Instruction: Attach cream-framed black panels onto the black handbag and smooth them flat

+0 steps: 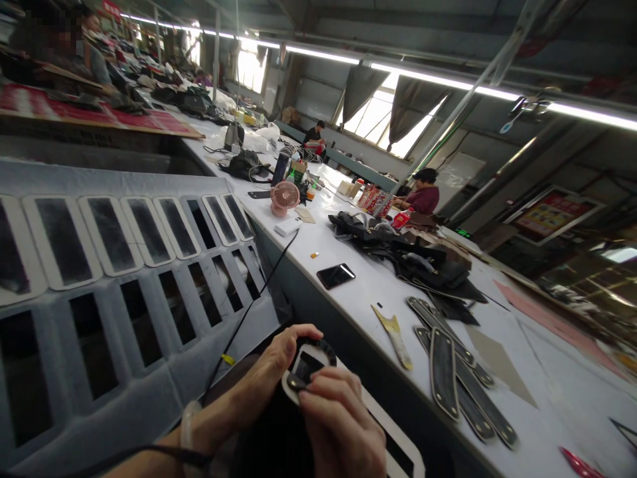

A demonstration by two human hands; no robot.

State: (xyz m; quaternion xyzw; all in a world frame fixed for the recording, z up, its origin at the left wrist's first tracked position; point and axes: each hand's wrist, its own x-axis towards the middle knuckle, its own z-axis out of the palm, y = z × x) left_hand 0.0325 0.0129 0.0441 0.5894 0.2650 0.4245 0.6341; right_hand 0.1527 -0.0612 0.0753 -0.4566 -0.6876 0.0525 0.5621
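Observation:
My left hand (pixel 271 368) is closed round the far end of a pale-edged black panel (pixel 291 378) with a rounded end. A dark curved band (pixel 327 352) lies along that end, by my left fingertips. My right hand (pixel 343 411) grips the near side of the panel, its fingers bent and thumb pressed in. Close to the right thumb, a small dark tab (pixel 297 383) lies against the panel. Another pale-edged length (pixel 398 435) shows beyond my right hand; whether it belongs to the same panel I cannot tell.
Left, a grey sheet (pixel 172 372) has slots and several pale-rimmed dark panels (pixel 62 239). The white table (pixel 358 312) bears a phone (pixel 336 275), pink fan (pixel 284 198), yellow-marked strip (pixel 393 335) and stitched black straps (pixel 444 372). A black cable (pixel 249 307) hangs near my left arm. People sit farther back.

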